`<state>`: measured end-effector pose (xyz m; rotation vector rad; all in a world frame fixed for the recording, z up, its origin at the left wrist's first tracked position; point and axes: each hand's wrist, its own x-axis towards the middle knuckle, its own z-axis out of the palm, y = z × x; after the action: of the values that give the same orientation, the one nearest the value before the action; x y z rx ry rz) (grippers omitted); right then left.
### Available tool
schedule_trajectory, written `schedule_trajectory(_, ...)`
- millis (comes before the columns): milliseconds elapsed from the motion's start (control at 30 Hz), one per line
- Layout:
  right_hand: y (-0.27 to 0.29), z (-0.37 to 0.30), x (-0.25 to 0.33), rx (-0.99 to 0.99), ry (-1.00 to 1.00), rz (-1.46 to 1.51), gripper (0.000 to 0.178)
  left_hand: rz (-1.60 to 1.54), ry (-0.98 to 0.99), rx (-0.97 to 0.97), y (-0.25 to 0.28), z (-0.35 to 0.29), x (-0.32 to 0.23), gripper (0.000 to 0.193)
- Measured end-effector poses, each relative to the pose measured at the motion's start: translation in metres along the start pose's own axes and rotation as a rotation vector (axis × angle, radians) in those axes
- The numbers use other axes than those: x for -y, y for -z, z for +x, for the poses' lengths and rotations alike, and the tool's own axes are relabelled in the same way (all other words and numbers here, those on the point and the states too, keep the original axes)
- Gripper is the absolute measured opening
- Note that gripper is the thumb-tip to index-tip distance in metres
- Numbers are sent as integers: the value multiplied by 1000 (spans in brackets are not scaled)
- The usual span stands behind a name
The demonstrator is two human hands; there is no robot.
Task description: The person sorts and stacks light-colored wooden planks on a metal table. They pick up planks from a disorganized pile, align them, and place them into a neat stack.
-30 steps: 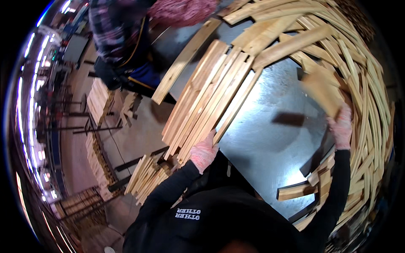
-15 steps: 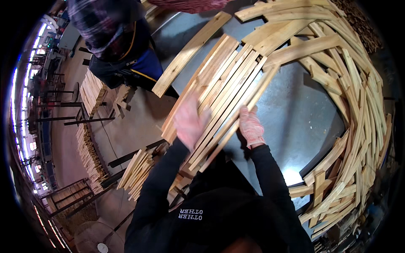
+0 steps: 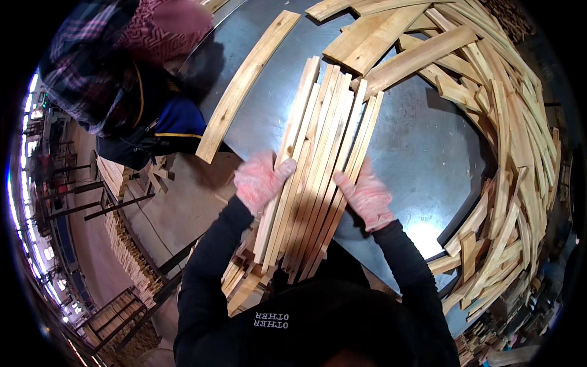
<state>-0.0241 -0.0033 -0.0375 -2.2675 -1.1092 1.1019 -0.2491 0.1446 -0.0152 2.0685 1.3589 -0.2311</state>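
Blur softens our left hand (image 3: 260,180), and the slats hide most of our right hand's (image 3: 369,199) fingers. Between both hands we hold the bundle of slats (image 3: 315,153), its near ends past the counter's (image 3: 428,153) edge. The picture's rim cuts off a co-worker (image 3: 98,67).

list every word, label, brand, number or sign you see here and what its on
Black long-sleeved top: two short lines of white lettering on the chest; I won't copy the wording.
Pale, narrow wooden slats between the hands: no lettering visible.
Smooth grey metal tabletop: none visible.
Cluttered workshop background at the left: too small and blurred to read any.
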Motion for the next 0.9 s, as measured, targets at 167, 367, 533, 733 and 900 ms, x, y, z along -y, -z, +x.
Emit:
schedule_trajectory(167,1,59,-8,-242,38,92,75,264,-206,-275,-24,67,6,98)
schedule_trajectory(367,-65,21,-4,-533,173,204,109,-1129,-213,21,-58,22,5,92)
schedule_trajectory(533,-44,6,-6,-53,-33,1199,96,-897,-63,41,-48,3,0,72)
schedule_trajectory(733,-21,-24,-14,-18,-75,1003,78,-807,64,58,-44,-24,-36,51)
schedule_trajectory(900,-45,-63,-40,-19,-10,1103,75,-1182,99,172,-70,-80,-16,57)
